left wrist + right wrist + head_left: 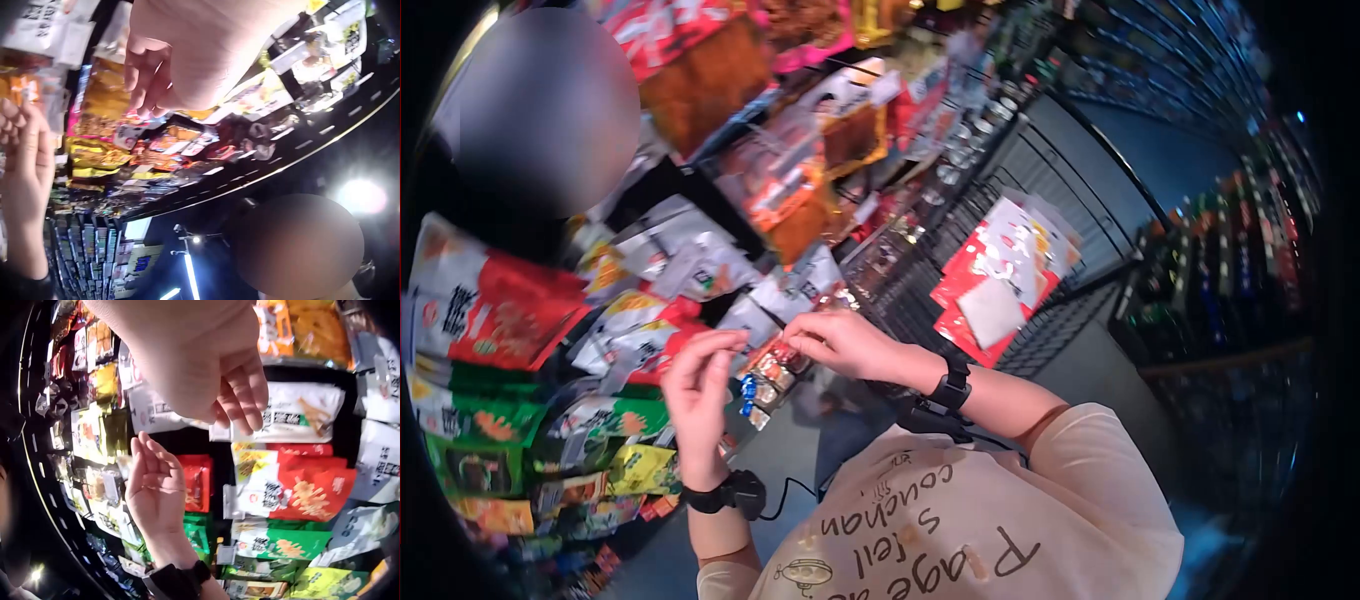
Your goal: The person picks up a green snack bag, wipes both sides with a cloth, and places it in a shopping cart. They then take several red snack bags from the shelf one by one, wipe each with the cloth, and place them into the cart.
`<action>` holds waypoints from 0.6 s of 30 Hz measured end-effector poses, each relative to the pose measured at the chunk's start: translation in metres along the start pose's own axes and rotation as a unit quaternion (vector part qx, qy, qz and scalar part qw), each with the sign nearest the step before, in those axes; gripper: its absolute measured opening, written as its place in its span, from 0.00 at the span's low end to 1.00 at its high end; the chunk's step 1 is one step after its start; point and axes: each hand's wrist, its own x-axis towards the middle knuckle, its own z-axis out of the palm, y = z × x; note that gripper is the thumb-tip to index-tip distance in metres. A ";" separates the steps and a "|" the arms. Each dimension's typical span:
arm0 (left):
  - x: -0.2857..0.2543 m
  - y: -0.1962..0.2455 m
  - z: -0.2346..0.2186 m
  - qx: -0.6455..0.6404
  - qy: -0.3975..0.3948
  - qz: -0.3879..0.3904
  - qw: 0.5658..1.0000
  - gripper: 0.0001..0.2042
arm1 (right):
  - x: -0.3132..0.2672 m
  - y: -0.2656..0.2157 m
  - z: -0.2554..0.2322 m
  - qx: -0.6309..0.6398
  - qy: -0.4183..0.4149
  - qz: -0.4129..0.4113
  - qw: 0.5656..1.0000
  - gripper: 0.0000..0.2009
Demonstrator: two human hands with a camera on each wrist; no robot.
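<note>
Both hands are raised before a rack of snack packets. In the head view my left hand (700, 390) is upright with fingers loosely bent and nothing visible in them; the right wrist view shows its palm (159, 490). My right hand (845, 345) is close beside it, fingers loosely bent toward the rack; in the right wrist view they hang relaxed (240, 394), with no packet seen in them. Small wrapped pieces (770, 378) lie below and between the hands. Red packets (312, 484) and a white packet (303, 412) hang on the rack near the right hand.
A black wire cart (900, 275) on the right holds red and white packets (1005, 270). Green packets (485, 410) fill the rack's left side. Another person's blurred head (540, 110) is at the upper left. Bottles (1220, 260) stand on a far-right shelf.
</note>
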 end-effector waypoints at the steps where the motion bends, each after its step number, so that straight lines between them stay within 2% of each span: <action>1: 0.000 -0.015 0.027 -0.042 -0.028 -0.052 0.997 0.08 | -0.015 0.014 -0.014 -0.025 0.021 0.029 0.999 0.07; 3: -0.003 -0.044 0.072 -0.096 -0.105 -0.100 0.985 0.09 | -0.045 0.040 -0.049 -0.079 0.067 0.086 0.991 0.07; 4: -0.008 -0.058 0.093 -0.108 -0.136 -0.142 0.975 0.09 | -0.061 0.059 -0.067 -0.089 0.084 0.141 0.982 0.07; 5: -0.010 -0.073 0.113 -0.071 -0.179 -0.123 0.974 0.10 | -0.079 0.076 -0.086 -0.113 0.090 0.200 0.969 0.08; 7: -0.018 -0.088 0.148 -0.075 -0.204 -0.159 0.963 0.10 | -0.119 0.130 -0.121 -0.154 0.072 0.268 0.948 0.10; 9: -0.024 -0.095 0.168 -0.093 -0.242 -0.214 0.942 0.09 | -0.153 0.174 -0.155 -0.298 0.016 0.346 0.889 0.17; 11: -0.025 -0.091 0.181 -0.078 -0.255 -0.220 0.938 0.10 | -0.178 0.206 -0.181 -0.352 -0.025 0.411 0.841 0.31; 12: -0.026 -0.090 0.186 -0.062 -0.264 -0.223 0.936 0.10 | -0.183 0.212 -0.188 -0.348 -0.027 0.413 0.841 0.31; 14: -0.026 -0.093 0.189 -0.037 -0.263 -0.227 0.937 0.10 | -0.188 0.227 -0.202 -0.408 0.021 0.461 0.788 0.38; 15: -0.027 -0.096 0.189 -0.035 -0.246 -0.224 0.942 0.10 | -0.184 0.231 -0.206 -0.413 -0.002 0.496 0.764 0.42; 18: -0.026 -0.098 0.185 -0.039 -0.213 -0.236 0.947 0.09 | -0.182 0.237 -0.201 -0.437 -0.014 0.507 0.743 0.40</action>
